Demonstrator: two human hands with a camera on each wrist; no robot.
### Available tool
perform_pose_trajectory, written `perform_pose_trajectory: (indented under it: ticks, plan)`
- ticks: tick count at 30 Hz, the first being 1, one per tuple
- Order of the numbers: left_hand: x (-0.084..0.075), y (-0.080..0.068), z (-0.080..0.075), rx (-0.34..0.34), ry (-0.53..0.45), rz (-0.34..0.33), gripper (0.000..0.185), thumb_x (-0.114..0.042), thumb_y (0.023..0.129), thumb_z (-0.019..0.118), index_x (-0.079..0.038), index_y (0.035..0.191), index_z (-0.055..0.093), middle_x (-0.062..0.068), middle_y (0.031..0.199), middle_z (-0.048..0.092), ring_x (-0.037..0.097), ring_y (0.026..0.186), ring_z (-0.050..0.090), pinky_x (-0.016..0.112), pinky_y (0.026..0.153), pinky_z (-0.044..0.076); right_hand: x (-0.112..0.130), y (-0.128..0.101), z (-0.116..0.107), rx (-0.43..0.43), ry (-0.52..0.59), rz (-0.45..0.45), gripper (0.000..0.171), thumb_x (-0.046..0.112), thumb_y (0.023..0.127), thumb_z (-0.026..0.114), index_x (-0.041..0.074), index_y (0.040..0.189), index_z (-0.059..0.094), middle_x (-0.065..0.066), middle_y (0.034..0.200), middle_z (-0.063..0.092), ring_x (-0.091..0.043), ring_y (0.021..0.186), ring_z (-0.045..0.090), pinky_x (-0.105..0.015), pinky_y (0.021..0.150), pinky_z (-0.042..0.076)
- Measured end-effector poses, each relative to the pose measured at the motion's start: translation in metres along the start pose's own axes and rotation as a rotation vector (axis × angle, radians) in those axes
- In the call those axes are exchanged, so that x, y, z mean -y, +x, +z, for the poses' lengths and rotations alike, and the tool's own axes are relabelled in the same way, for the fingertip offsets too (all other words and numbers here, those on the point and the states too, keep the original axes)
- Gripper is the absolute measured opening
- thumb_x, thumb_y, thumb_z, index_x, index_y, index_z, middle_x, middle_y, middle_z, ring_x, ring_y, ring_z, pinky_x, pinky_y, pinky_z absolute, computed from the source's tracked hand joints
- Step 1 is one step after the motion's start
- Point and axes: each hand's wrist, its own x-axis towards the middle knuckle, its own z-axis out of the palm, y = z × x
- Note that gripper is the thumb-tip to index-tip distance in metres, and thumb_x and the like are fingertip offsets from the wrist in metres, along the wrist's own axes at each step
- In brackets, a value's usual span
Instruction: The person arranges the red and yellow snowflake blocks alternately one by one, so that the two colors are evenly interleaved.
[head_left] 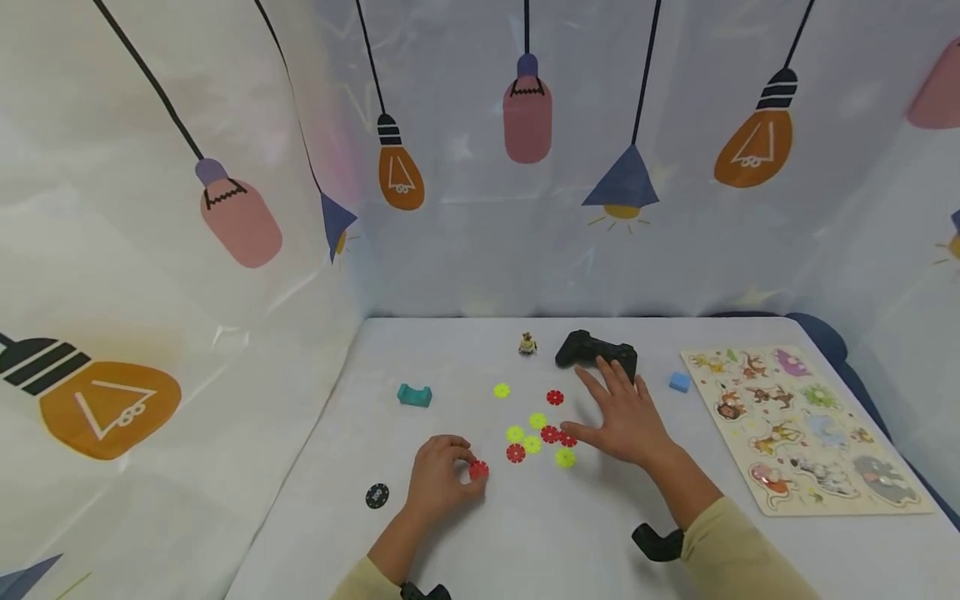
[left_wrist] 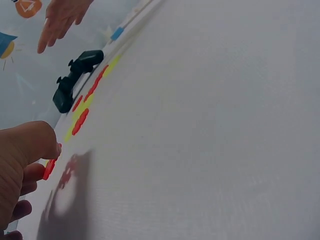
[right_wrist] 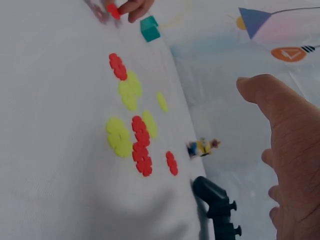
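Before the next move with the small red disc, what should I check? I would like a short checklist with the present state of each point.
1. Left hand pinches the red disc at the fingertips: ok.
2. Right hand is open and holds nothing: ok.
3. Loose red and yellow-green discs lie flat on the table, between the hands: ok.
4. Right hand keeps apart from the black game controller: cannot tell, the fingertips are very near it.
5. Black chip and teal block lie away from the discs: ok.
6. How firm the pinch is: cannot tell.
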Motion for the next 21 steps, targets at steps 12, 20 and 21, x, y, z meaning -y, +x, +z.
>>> perform_pose_trajectory:
  ticks: [12, 20, 21]
  plan:
    - [0.009, -0.027, 0.000, 0.007, -0.016, -0.061, 0.019, -0.036, 0.070, 0.083, -0.025, 0.079, 0.071, -0.011, 0.103, 0.061, 0.016, 0.108, 0.053, 0.048, 0.099, 0.042, 0.000, -0.009, 0.001, 0.005, -0.003, -0.013, 0.093, 0.079, 0.076, 0.057, 0.027, 0.151, 0.040, -0.019, 0.159, 0.022, -0.045, 0.145, 0.012, -0.069, 0.110, 0.007]
    - [0.016, -0.035, -0.003, 0.005, -0.034, -0.058, 0.020, -0.036, 0.069, 0.084, -0.027, 0.081, 0.070, -0.013, 0.106, 0.060, 0.016, 0.110, 0.053, 0.049, 0.102, 0.040, 0.001, -0.014, 0.006, 0.012, -0.010, -0.002, 0.091, 0.069, 0.076, 0.067, 0.026, 0.151, 0.040, -0.019, 0.159, 0.021, -0.046, 0.144, 0.013, -0.070, 0.110, 0.009]
    - [0.017, -0.035, -0.003, 0.005, -0.042, -0.053, 0.020, -0.035, 0.069, 0.084, -0.027, 0.081, 0.070, -0.013, 0.106, 0.060, 0.016, 0.110, 0.053, 0.049, 0.102, 0.039, 0.001, -0.014, 0.006, 0.014, -0.012, -0.003, 0.091, 0.070, 0.076, 0.066, 0.027, 0.151, 0.039, -0.019, 0.159, 0.021, -0.046, 0.145, 0.013, -0.069, 0.110, 0.010]
